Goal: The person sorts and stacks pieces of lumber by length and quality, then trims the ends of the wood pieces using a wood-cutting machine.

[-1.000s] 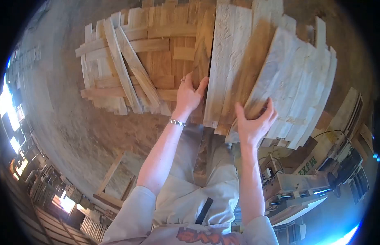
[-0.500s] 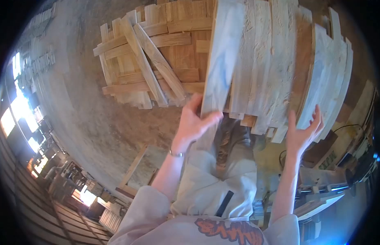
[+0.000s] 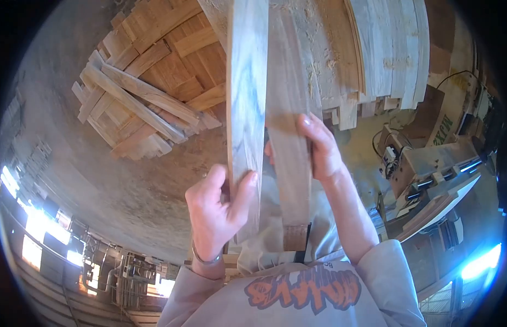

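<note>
My left hand (image 3: 218,204) is closed around the lower part of a long pale plank (image 3: 247,103) with a bluish-grey streak, its thumb across the face. To the right of it, my right hand (image 3: 321,147) grips a second, browner plank (image 3: 289,120) by its edges, thumb on the front. Both planks stand side by side before my body, with a narrow gap between them, and their far ends point away from me. The second plank looks slightly blurred.
A stack of boards (image 3: 390,49) lies at the upper right. Crisscrossed wood pieces (image 3: 155,65) are piled at the upper left. Machinery with a cable (image 3: 422,163) stands at the right. Bright windows (image 3: 46,223) show at the lower left.
My right hand, open near the stack before, has moved left and now holds a second plank. My left hand has come closer to my body with its plank. The view has turned.
</note>
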### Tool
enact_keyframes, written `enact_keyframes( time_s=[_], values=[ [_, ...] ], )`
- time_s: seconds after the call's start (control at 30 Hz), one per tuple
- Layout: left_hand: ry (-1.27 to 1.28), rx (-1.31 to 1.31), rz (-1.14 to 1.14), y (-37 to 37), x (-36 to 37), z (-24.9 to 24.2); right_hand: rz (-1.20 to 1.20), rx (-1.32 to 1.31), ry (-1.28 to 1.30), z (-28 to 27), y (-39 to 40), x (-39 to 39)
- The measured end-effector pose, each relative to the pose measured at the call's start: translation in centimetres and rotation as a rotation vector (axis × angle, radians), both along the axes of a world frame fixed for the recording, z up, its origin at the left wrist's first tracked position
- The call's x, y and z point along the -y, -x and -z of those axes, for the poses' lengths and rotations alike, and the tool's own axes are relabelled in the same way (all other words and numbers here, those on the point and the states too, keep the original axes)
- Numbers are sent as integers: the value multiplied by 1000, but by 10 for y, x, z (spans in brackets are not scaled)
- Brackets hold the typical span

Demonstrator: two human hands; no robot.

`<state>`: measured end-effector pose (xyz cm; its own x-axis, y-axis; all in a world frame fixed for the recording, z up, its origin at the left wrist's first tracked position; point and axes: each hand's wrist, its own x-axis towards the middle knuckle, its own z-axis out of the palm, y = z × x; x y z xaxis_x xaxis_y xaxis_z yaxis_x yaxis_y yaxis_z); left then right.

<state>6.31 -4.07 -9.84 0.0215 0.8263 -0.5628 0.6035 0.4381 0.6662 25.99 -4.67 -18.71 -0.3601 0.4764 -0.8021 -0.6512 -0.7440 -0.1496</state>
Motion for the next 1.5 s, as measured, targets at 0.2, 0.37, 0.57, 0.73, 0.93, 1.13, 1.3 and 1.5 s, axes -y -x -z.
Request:
enact_keyframes(
  time_s=[0.2, 0.37, 0.57, 0.73, 0.93, 1.13, 1.3, 1.5],
  values=[
    [100, 204, -112, -13, 11, 4, 90, -118, -56, 15, -10, 19],
    [134, 285, -177, -26, 13, 3, 234, -84, 65, 22, -7, 29],
    [72, 401, -134, -31, 16, 3, 63, 76, -57, 18, -16, 26],
    [278, 683, -270, -20, 14, -9, 100, -48, -98, 14, -23, 21],
    [260, 576, -360, -23, 8, -15, 105, -154, -115, 17, -28, 22],
    [142, 431, -90, -36, 10, -4, 140, -33, -44, 28, -19, 33],
    [228, 477, -198, -37, 29, 8, -19, 116, -57, 19, -22, 11],
    [33, 341, -222, -43, 29, 9, -180, 265, -252, 23, -17, 12]
  ],
)
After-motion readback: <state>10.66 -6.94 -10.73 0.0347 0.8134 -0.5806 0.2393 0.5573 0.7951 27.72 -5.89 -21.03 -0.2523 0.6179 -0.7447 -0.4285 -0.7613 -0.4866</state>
